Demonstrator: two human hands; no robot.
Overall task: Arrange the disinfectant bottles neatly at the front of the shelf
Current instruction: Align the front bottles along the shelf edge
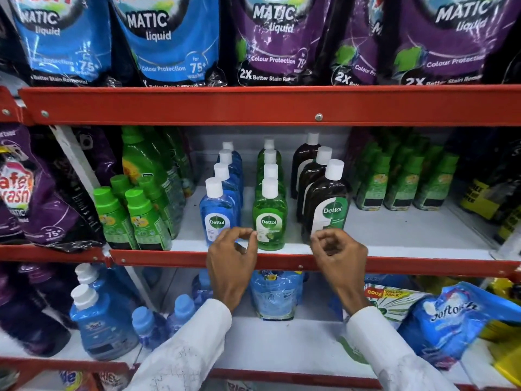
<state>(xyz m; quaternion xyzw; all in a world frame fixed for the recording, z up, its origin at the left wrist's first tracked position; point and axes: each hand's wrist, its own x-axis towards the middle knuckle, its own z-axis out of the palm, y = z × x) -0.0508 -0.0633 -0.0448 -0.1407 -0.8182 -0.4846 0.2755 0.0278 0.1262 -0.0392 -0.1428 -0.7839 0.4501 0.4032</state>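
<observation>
Red-edged shop shelving fills the view, with a white middle shelf (394, 235) holding the disinfectant bottles at the centre. Three rows run from the front lip toward the back. At about 9 o'clock from centre stands the blue row (218, 210), four white-capped bottles deep. Just beside it, toward 3 o'clock, is the green row (269, 218), also four deep. Further toward 3 o'clock comes the brown row (327, 204), three taller bottles. Each front bottle stands upright near the shelf lip, label facing out, and the rows have clear gaps between them.

Both hands reach up from 6 o'clock in white sleeves (191, 351). The left hand (231, 266) hovers before the gap between the blue and green front bottles, its fingers (248, 235) curled with thumb and forefinger tips nearly together, holding nothing; whether a fingertip touches the green bottle cannot be told. The right hand (341, 261) hovers before the base of the front brown bottle, fingers loosely curled and empty.

Green-capped bottles (135, 215) crowd the shelf at 9 o'clock, and more green bottles (400, 182) at 3 o'clock. Detergent pouches (169, 38) line the upper shelf at 12 o'clock. Blue bottles (98, 320) and pouches sit on the lower shelf.
</observation>
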